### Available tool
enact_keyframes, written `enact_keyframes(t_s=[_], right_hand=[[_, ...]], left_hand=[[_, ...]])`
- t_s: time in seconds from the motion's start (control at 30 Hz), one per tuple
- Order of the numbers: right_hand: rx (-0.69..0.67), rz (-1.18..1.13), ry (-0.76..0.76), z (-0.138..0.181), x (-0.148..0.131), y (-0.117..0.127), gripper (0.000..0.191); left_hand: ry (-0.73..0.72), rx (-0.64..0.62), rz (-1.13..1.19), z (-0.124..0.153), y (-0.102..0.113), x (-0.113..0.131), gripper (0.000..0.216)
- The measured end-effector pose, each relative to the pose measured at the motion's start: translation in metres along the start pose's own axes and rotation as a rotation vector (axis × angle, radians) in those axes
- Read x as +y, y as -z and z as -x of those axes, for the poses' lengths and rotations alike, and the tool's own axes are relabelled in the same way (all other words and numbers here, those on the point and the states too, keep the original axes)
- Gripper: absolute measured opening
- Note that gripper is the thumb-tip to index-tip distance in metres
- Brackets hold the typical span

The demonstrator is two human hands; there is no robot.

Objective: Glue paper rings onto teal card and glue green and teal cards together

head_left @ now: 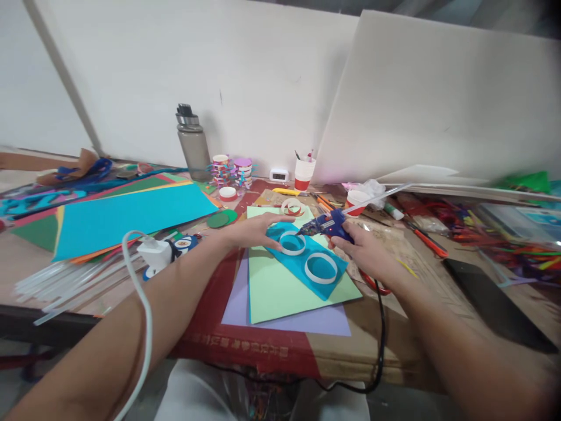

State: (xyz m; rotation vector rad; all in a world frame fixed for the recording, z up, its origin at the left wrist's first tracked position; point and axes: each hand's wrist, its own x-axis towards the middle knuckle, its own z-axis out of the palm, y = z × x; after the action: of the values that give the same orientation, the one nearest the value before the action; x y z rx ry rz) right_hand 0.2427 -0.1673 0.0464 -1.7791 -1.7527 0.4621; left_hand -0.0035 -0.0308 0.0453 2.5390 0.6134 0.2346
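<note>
My right hand (362, 248) is wrapped round the grip of a blue hot glue gun (336, 224), with a clear glue stick (377, 197) sticking out of its back. The gun's nozzle points at the near-left white paper ring (293, 252), right by its upper edge; whether they touch I cannot tell. My left hand (252, 231) has thumb and fingers spread at the left side of that ring. A second white ring (321, 281) stands on the same blue paper (299, 266). Beneath lie light green sheets (272, 292) and a lilac sheet (319, 325).
Blue and coloured sheets (135, 219), clear glue sticks (79, 280) and a white plug (154, 252) lie left. A bottle (193, 149) and a paper cup (304, 173) stand behind. Right are a utility knife (427, 241) and a dark phone (495, 301). The black cord (382, 345) hangs over the edge.
</note>
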Motion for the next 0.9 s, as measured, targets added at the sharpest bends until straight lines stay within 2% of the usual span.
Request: enact_keyframes(t_s=[0.23, 0.43, 0.67, 0.9], right_hand=[[0.0, 0.052, 0.023, 0.004, 0.0, 0.002, 0.038], [-0.036, 0.096, 0.046, 0.003, 0.003, 0.001, 0.043], [-0.018, 0.102, 0.052, 0.005, 0.001, 0.004, 0.04], [-0.016, 0.167, 0.076, 0.006, -0.001, -0.003, 0.034]], left_hand=[[-0.092, -0.047, 0.083, -0.011, -0.013, -0.008, 0.084], [-0.047, 0.009, 0.042, -0.007, -0.016, -0.003, 0.08], [0.118, 0.135, -0.119, -0.002, -0.028, 0.009, 0.087], [0.017, 0.086, -0.006, -0.002, -0.027, 0.008, 0.092]])
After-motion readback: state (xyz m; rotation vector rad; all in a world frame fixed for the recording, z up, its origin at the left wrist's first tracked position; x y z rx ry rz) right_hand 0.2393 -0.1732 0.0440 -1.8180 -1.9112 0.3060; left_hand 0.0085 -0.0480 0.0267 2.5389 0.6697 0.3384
